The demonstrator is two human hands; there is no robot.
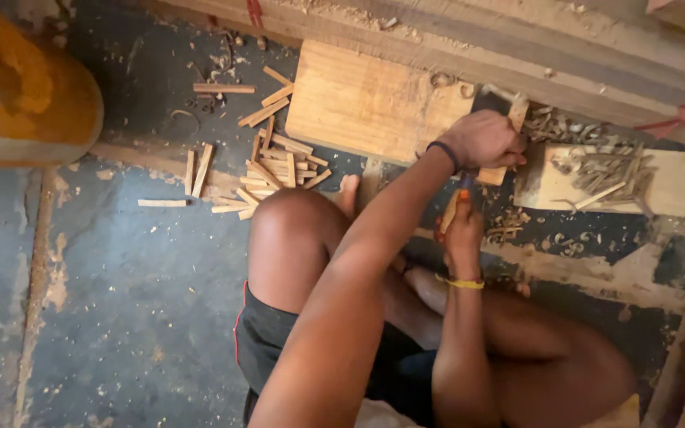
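Note:
I sit cross-legged on a dark concrete floor. My left hand (481,139), with a dark band on the wrist, is closed around a small light wooden piece (518,111) held upright at the corner of a wooden board (366,103). Just below it, my right hand (461,230), with a yellow band on the wrist, grips an orange-handled tool (450,209). The tool points up toward the wooden piece, and its blade is hidden behind my left hand.
A pile of short cut wooden sticks (271,168) lies left of my knee. Curled wood shavings (600,158) cover a pale plank (679,186) at right. A long timber beam (517,47) runs across the top. A yellow rounded object (29,95) stands at far left.

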